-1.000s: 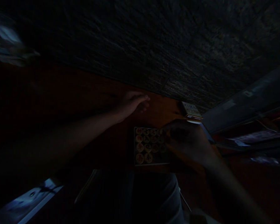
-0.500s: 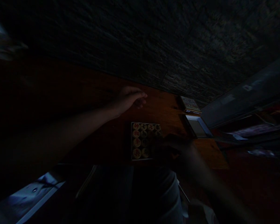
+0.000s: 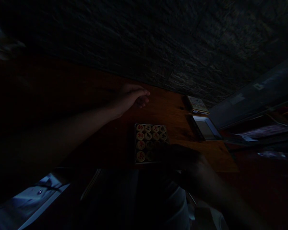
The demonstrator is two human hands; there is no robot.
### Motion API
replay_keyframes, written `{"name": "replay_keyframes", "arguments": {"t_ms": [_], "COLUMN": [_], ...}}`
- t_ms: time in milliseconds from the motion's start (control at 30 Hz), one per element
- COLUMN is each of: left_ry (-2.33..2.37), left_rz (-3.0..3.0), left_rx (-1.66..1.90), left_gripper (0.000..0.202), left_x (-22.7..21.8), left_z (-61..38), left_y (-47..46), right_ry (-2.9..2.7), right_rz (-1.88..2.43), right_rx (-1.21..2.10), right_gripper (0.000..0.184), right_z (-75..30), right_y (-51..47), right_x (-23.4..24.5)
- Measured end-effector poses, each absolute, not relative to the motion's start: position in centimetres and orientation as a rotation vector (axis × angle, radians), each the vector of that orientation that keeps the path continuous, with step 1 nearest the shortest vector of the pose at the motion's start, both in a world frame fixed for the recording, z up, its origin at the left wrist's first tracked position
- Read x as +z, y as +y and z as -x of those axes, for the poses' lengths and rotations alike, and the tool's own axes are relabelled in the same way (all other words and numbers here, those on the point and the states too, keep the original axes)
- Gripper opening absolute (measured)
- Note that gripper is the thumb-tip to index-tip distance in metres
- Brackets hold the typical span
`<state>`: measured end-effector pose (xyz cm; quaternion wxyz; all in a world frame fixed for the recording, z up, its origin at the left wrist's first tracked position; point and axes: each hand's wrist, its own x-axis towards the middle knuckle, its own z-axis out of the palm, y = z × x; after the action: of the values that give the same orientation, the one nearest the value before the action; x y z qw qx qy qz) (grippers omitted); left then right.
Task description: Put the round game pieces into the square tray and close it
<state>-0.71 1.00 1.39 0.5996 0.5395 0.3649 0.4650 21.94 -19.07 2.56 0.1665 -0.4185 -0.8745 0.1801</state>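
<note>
Pieces (image 3: 140,136), round and pale with red or black characters, sit in rows in a shallow box (image 3: 135,143) on the wooden table (image 3: 165,105), close to its near edge, just beyond the lap (image 3: 179,204). Light very low on my head view. Top row legible to me: four pieces, red and black by turns; left column all red. Obstruction: the right hand (image 3: 182,156), with its shade, covers the lower right of the box, so I cannot count the pieces there. Surroundings: to the right, apart from the pieces, a pale-walled tray (image 3: 204,128) lies on the table, with a printed carton (image 3: 197,103) just behind it. Dark rough wall (image 3: 110,38) runs along the table's back edge; grey panel (image 3: 249,89) slants past its right end. Lower left, below table level, I log a bright bluish sheet (image 3: 28,201), nature unclear; far upper left, a blurred bundle (image 3: 2,48). Pose, left: forearm comes in from the lower left, left hand (image 3: 135,97) beyond the box toward the wall, thumb extended, fingers slack and part-curled. I cannot judge whether it touches the table. Pose, right: forearm enters from the lower right, hand pointing left, fingers lost in shadow; I cannot tell whether they grip a piece.
</note>
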Motion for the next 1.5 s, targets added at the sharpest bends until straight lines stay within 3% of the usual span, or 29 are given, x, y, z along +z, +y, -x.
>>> {"name": "replay_keyframes", "arguments": {"t_ms": [200, 633, 867, 1067, 1167, 1333, 1500], "left_ry": [0.854, 0.849, 0.957, 1.172, 1.085, 1.042, 1.064], "left_rz": [-1.255, -1.267, -1.357, -1.972, -2.192, -2.345, -2.289], "left_rx": [1.068, 1.143, 1.411, 0.889, 0.675, 0.631, 0.736], "left_gripper": [0.014, 0.017, 0.013, 0.003, 0.009, 0.003, 0.01], "left_x": [1.4, 1.8, 4.7, 4.2, 2.9, 0.8, 0.4], "left_z": [0.8, 1.6, 6.4, 8.1, 7.6, 6.8, 5.8], "left_y": [1.1, 2.2, 6.6, 8.2, 7.7, 7.2, 6.9], "right_ry": [-2.6, -2.423, -2.241, -1.98, -1.902, -1.8, -1.791], "right_rz": [1.159, 1.246, 1.19, 1.252, 1.229, 1.264, 1.264], "right_rx": [0.39, 0.539, 0.35, 0.51, 0.558, 0.594, 0.566], "right_gripper": [0.039, 0.044, 0.015, 0.019, 0.021, 0.021, 0.027], "right_z": [-21.9, -22.0, -21.6, -21.0, -20.2, -19.5, -20.9], "right_y": [-19.2, -19.3, -15.3, -5.3, -0.5, 2.4, 1.5], "right_x": [2.9, 3.9, 6.1, 5.9, 4.7, 1.6, -0.7]}}
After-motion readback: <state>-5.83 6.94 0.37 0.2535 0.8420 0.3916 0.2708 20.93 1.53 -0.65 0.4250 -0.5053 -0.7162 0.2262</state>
